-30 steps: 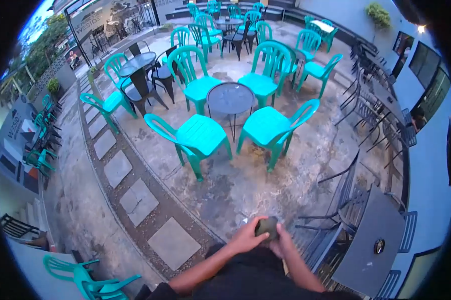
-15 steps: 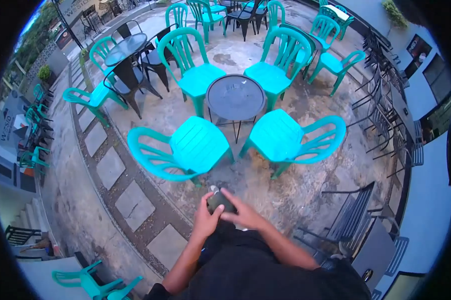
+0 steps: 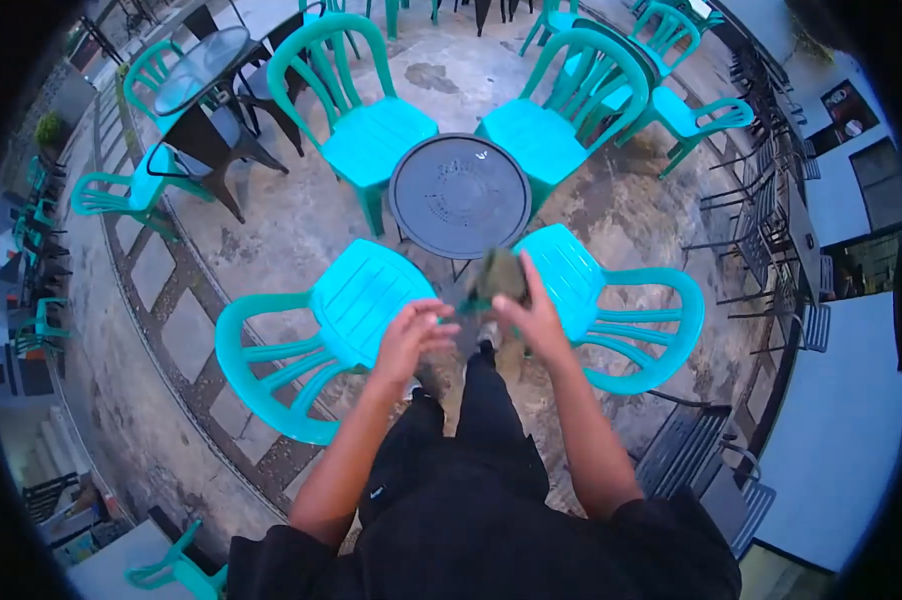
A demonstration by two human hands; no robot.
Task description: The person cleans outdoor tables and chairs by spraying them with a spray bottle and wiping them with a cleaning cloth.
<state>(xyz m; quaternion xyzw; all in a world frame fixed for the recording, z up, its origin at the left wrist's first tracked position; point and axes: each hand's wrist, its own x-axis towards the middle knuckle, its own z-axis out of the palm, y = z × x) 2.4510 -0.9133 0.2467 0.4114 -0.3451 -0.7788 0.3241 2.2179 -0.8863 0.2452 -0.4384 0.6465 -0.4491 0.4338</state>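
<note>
My right hand (image 3: 538, 322) grips a dark green cloth-like item (image 3: 499, 279), blurred by motion, in front of the round dark table (image 3: 461, 195). To its left, my left hand (image 3: 413, 335) is raised with its fingers apart and slightly curled, with nothing seen in it. A dim blurred patch lies between the hands, and I cannot make out what it is. Turquoise plastic chairs stand on both sides, the near left chair (image 3: 366, 300) just beyond my left hand and the near right chair (image 3: 563, 275) beside my right hand.
Two more turquoise chairs, left (image 3: 376, 135) and right (image 3: 533, 140), stand behind the round table. A glass-topped table (image 3: 203, 65) with dark chairs is at the upper left. A slatted dark bench (image 3: 676, 450) stands at the lower right. Stepping slabs (image 3: 193, 335) run along the left.
The view has come closer to the round table. My hands have moved forward and apart; the green item is now in my right hand alone, away from my left.
</note>
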